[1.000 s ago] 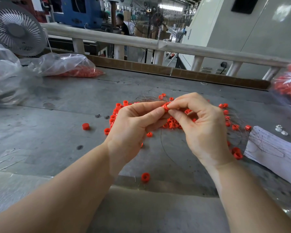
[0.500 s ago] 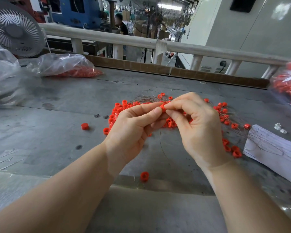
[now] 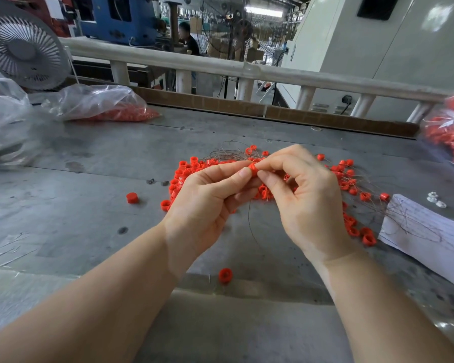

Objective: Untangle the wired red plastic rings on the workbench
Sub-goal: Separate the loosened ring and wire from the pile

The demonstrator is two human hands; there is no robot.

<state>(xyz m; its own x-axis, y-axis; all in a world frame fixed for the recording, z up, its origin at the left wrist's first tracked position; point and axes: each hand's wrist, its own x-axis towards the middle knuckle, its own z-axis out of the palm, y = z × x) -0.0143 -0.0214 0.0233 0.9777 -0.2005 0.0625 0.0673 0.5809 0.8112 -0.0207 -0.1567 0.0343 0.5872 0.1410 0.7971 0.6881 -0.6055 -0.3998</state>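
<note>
A heap of small red plastic rings (image 3: 184, 176) strung on thin wires (image 3: 228, 153) lies on the grey workbench (image 3: 89, 205). My left hand (image 3: 207, 203) and my right hand (image 3: 307, 200) meet above the heap. Both pinch one red ring (image 3: 252, 169) between thumb and fingertips. A thin wire (image 3: 249, 221) hangs down from the hands. More wired rings (image 3: 351, 179) spread to the right, partly hidden behind my right hand. Loose rings lie apart: one (image 3: 132, 197) at the left, one (image 3: 225, 275) near the front.
A white paper sheet (image 3: 425, 237) lies at the right, with small white parts (image 3: 434, 199) behind it. Clear plastic bags of red rings sit at the back left (image 3: 100, 103) and far right (image 3: 451, 127). A fan (image 3: 24, 48) and a rail (image 3: 220, 66) stand behind the bench.
Both hands kept their pinch on the same ring and shifted only slightly; the right fingers have worked a little around the ring.
</note>
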